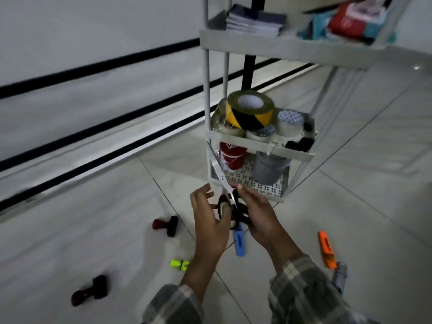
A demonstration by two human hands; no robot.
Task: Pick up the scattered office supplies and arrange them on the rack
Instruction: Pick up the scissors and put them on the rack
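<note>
The person's got a plaid flannel-type shirt on, grey and off-white checks with some darker lines running through. Both sleeves (301, 293) are long and stop around the wrist, cuffs looking loose and a bit wide. The left hand (209, 220) and right hand (259, 213) are bare, with no gloves, rings or watch showing. The fabric's kind of blurry.

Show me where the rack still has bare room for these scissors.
Bottom shelf: patterned floor shows bare in front of the grey roll and the red roll. The middle shelf is crowded with tape rolls.
</note>
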